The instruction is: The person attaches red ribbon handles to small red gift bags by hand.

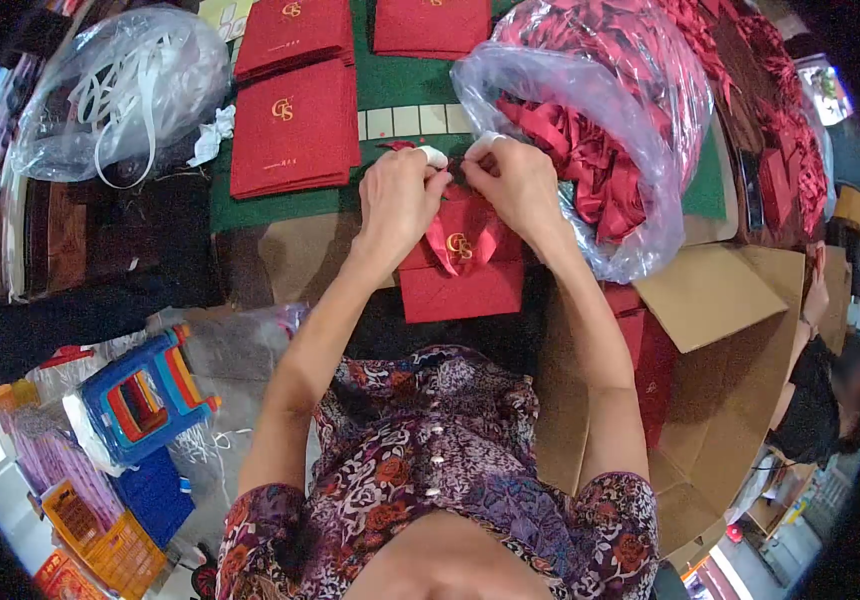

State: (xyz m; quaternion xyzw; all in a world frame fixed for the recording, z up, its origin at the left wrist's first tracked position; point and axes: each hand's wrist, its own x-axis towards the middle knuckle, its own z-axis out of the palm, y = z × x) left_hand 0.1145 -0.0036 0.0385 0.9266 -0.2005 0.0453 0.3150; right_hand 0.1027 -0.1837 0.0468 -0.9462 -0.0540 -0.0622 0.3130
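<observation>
A small red paper bag (pixel 462 295) with a gold logo lies in front of me at the table's near edge, its top away from me. A red ribbon (pixel 440 245) loops down over its front. At the bag's top edge my left hand (pixel 398 200) is closed in a pinch on the ribbon, and a bit of red ribbon shows beyond its fingers. Opposite it, close by, my right hand (pixel 520 190) pinches ribbon too; its fingertips partly hide the grip. White wrapping covers a fingertip on each hand.
Stacked red bags (pixel 290 130) lie at the left on the green table mat (pixel 400 80). A plastic sack of red ribbons (pixel 590 170) stands right, a bag of white ribbons (pixel 130 90) far left. An open cardboard box (pixel 720 380) is at my right. Another person (pixel 810 390) is beyond it.
</observation>
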